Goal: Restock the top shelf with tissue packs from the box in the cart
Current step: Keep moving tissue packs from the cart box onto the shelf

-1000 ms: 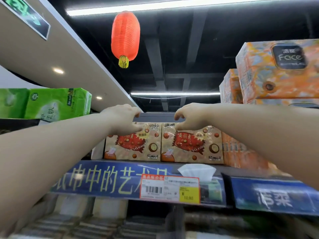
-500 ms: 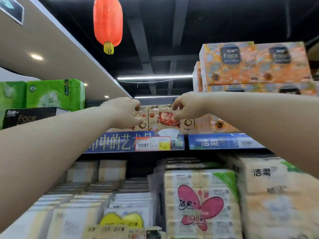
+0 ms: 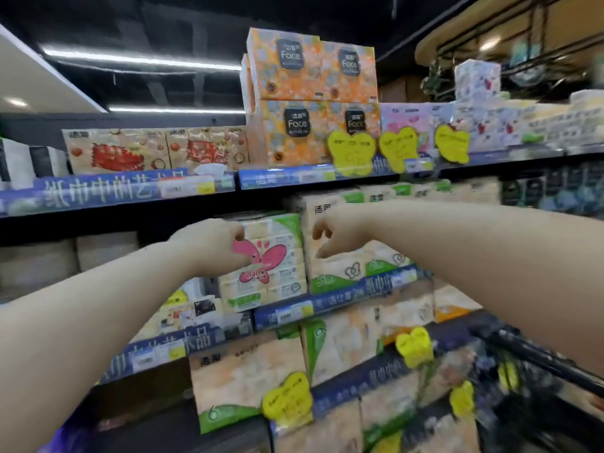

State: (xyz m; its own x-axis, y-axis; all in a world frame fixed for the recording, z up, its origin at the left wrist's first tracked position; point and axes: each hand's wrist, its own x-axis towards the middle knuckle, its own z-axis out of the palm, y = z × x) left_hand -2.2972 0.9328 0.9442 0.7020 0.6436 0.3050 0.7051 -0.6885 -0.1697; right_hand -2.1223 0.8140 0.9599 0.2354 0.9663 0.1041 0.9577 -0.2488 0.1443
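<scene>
Two beige tissue packs with red prints (image 3: 157, 152) stand side by side on the top shelf (image 3: 130, 191) at the upper left. Well below them, in front of the second shelf, hang my left hand (image 3: 212, 246) and my right hand (image 3: 340, 230), both empty with fingers loosely curled and apart. A dark cart edge (image 3: 536, 358) shows blurred at the lower right; the box in it is not visible.
Orange "Face" tissue boxes (image 3: 313, 96) are stacked two high right of the beige packs. Yellow heart-shaped tags (image 3: 351, 152) hang along the shelf fronts. Lower shelves hold packs with a pink butterfly print (image 3: 261, 259) and green-marked packs (image 3: 346, 266).
Both hands have let go of the beige packs on the top shelf and dropped to the second shelf's level. The view has swung down and to the right.
</scene>
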